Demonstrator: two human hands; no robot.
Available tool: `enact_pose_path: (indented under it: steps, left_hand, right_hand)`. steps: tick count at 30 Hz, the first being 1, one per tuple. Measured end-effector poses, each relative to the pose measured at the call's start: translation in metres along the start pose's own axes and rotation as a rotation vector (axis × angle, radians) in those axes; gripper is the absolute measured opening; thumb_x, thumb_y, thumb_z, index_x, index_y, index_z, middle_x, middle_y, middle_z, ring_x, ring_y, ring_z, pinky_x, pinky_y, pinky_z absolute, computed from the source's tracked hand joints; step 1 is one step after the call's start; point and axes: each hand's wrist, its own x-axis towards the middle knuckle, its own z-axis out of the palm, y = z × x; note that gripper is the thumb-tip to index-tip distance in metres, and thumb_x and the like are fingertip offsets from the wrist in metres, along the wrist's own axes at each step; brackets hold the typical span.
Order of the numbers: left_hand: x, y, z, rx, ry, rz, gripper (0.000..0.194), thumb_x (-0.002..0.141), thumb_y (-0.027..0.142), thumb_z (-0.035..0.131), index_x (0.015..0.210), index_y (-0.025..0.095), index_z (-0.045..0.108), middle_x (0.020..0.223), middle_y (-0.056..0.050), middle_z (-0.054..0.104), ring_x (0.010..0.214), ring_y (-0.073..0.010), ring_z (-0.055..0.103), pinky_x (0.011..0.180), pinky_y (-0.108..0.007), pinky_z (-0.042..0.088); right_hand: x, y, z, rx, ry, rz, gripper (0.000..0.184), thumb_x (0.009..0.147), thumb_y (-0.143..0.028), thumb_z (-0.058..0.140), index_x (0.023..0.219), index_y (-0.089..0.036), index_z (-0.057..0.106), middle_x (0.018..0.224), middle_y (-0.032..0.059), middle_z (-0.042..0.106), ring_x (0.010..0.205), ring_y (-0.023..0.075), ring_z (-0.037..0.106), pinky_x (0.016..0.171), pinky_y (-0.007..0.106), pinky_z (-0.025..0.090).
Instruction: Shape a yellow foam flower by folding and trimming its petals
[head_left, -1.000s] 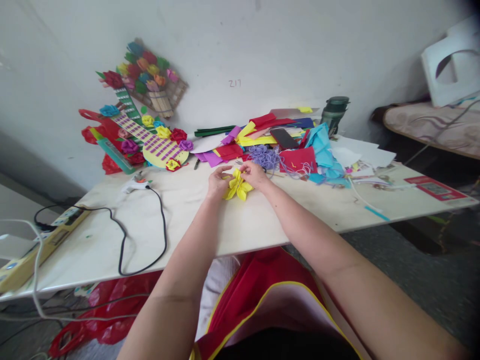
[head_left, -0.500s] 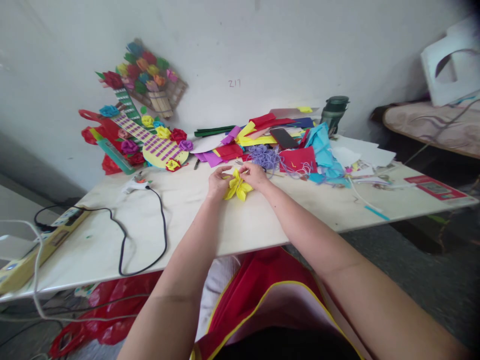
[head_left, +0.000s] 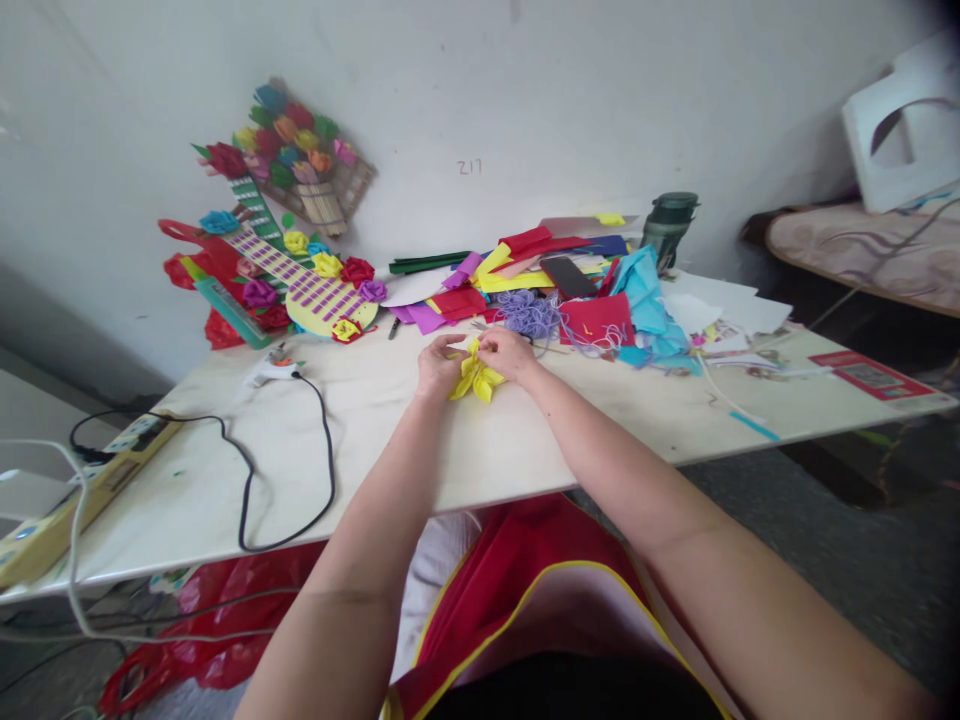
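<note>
- A person's two bare arms reach forward over a pale bench (head_left: 502, 460), seen from the wearer's own viewpoint.
- Between the hands, at the middle of the bench, is a yellow flower (head_left: 478, 382) with pointed petals spread toward the wearer; whether it touches the surface is hard to tell.
- The left hand (head_left: 438, 367) grasps the flower's left side, fingers curved around a petal.
- The right hand (head_left: 507, 353) pinches it at the upper right, fingertips close to the centre.
- Just behind the right hand lies a tangle of purple yarn (head_left: 529, 313), beside a flat red piece (head_left: 600, 322).
- Farther back, a dark phone (head_left: 568, 278) rests among colourful scraps, with a green bottle (head_left: 667, 230) upright near the wall.
- To the left stands a guitar-shaped craft (head_left: 324, 296) trimmed with flowers; nearer, a white glue gun (head_left: 270, 371) trails a looping black cord (head_left: 331, 470).
</note>
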Motion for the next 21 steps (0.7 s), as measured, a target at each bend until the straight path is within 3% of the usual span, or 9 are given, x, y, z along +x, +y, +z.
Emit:
enact_pose_path:
  steps: [11,15,21]
  left_hand:
    - [0.000,-0.002,0.003,0.034,0.017,0.043,0.034,0.051,0.015,0.073,0.084,0.017,0.070,0.064,-0.003,0.068,0.066,-0.0188,0.066,0.059,-0.025,0.049]
    - [0.000,-0.001,0.002,-0.014,0.020,0.028,0.037,0.049,0.017,0.072,0.086,0.016,0.070,0.064,-0.003,0.068,0.062,-0.0183,0.065,0.056,-0.025,0.048]
    - [0.000,0.001,-0.001,-0.126,0.066,-0.057,0.046,0.042,0.019,0.074,0.086,0.014,0.066,0.064,-0.002,0.069,0.053,-0.0163,0.061,0.053,-0.026,0.047]
  right_hand:
    - [0.001,-0.001,0.002,0.032,-0.027,0.111,0.016,0.068,-0.018,0.063,0.053,-0.019,0.057,0.102,0.0045,0.070,0.096,0.0197,0.064,0.090,0.034,0.049]
    - [0.003,0.004,0.007,0.090,0.044,0.057,0.017,0.067,-0.014,0.062,0.053,-0.020,0.055,0.103,0.0047,0.069,0.098,0.0205,0.063,0.092,0.037,0.049]
    - [0.007,0.014,0.011,0.244,0.076,-0.132,0.015,0.066,-0.015,0.066,0.056,-0.020,0.055,0.111,0.0063,0.064,0.105,0.0226,0.060,0.099,0.043,0.046]
